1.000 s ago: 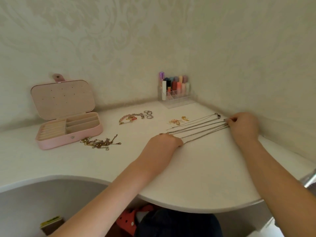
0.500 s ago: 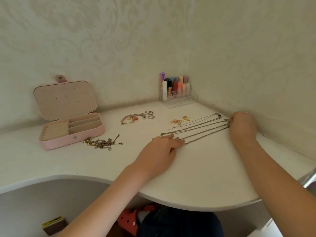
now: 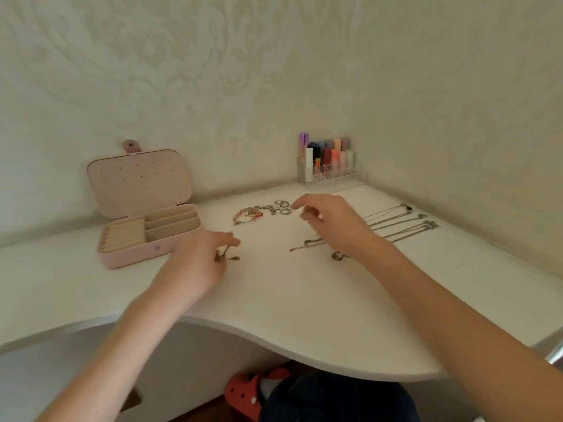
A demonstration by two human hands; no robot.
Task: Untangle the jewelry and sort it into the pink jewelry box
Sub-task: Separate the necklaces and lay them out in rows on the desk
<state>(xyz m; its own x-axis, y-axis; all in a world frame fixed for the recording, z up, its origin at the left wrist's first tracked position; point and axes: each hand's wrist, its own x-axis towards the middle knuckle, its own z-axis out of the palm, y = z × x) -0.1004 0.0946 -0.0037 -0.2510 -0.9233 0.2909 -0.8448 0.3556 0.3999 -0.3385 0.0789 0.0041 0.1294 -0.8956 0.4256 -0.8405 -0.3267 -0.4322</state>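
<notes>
Left hand (image 3: 199,260) on the gold chain tangle (image 3: 227,256) just beside the open pink jewelry box (image 3: 146,236); fingers curled, apparently pinching a strand, though blur makes this uncertain. Right hand (image 3: 332,223) hovers loosely spread over the white tabletop (image 3: 289,300), holding nothing. Silver necklaces (image 3: 399,222) laid out in parallel at right; rings (image 3: 282,207) and a pink bead bracelet (image 3: 247,215) behind. Box compartments look empty. Risk: pulling the tangle from one strand could tighten knots; a sweeping right forearm could disturb the straightened necklaces.
</notes>
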